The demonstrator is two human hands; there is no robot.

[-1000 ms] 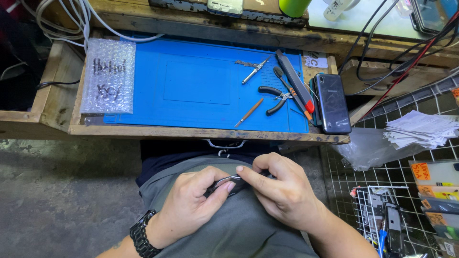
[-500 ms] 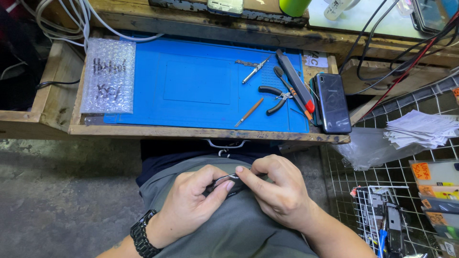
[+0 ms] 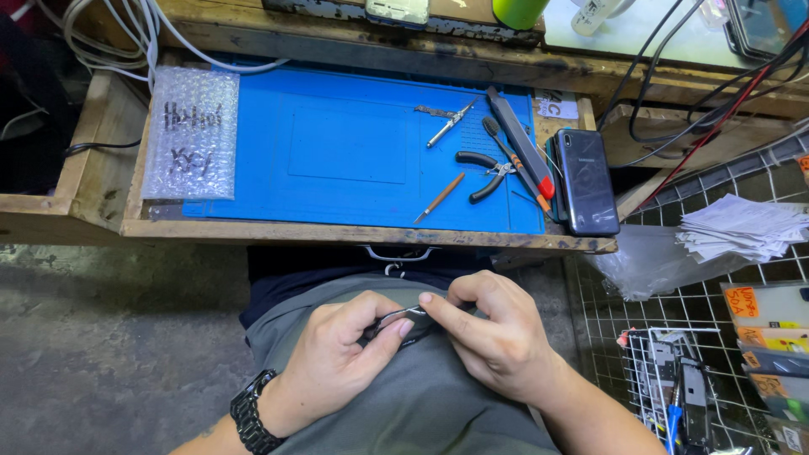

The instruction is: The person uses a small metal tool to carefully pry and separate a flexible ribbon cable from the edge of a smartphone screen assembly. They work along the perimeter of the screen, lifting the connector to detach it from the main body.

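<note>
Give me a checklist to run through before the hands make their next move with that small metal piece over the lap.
1. Both hands on the piece: ok. The left hand and right hand pinch the thin dark metal piece between their fingertips.
2. Piece held over the lap, not the bench: ok. It sits above the grey shirt.
3. What the piece is: cannot tell, mostly hidden by fingers.
4. Tools within reach: ok. The black-handled pliers and slim wooden stick lie on the blue work mat.
5. Black smartphone secure: not ok, it lies at the bench's right front corner.
</note>
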